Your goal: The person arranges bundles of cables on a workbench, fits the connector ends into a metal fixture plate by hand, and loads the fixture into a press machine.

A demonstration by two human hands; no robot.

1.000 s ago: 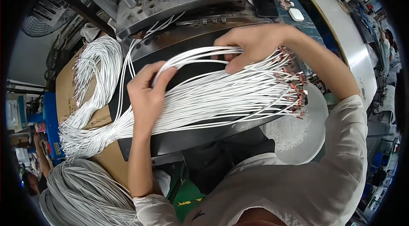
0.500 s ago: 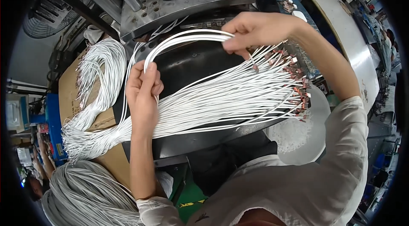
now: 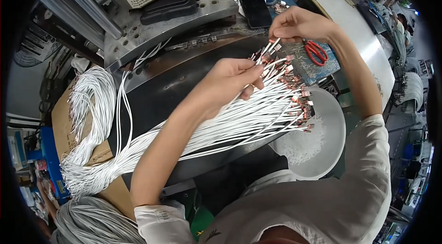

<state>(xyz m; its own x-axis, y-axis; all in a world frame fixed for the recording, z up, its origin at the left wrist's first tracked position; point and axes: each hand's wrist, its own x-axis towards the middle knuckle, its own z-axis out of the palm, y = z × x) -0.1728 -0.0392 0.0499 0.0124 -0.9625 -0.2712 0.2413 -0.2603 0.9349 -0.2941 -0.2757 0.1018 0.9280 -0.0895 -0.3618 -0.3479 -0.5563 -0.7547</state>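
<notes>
A long bundle of white cables [image 3: 184, 136] lies across the black bench top, its reddish-brown and silvery connector ends fanned out at the right. Over that end my left hand [image 3: 232, 78] has its thumb and fingers closed on white cables close to their connectors. Slightly farther off and to the right, my right hand [image 3: 297, 25] pinches the tip of a white cable with a small red end. Its fingertips partly cover what they grip. Red-handled cutters [image 3: 316, 53] rest on a blue scrap-strewn surface just below my right wrist.
A metal press plate [image 3: 214, 11] with holes and posts stands at the back, holding a black block [image 3: 168, 10]. Beside it lies a black phone [image 3: 252, 7]. A round bowl [image 3: 338, 129] holds white trimmings. Looped white cables [image 3: 101, 115] and a grey cable coil [image 3: 96, 221] sit left.
My left hand has moved right from the cables' middle to the connector ends. The raised arc of cable is gone. My right hand has shifted slightly right, and the view has turned.
</notes>
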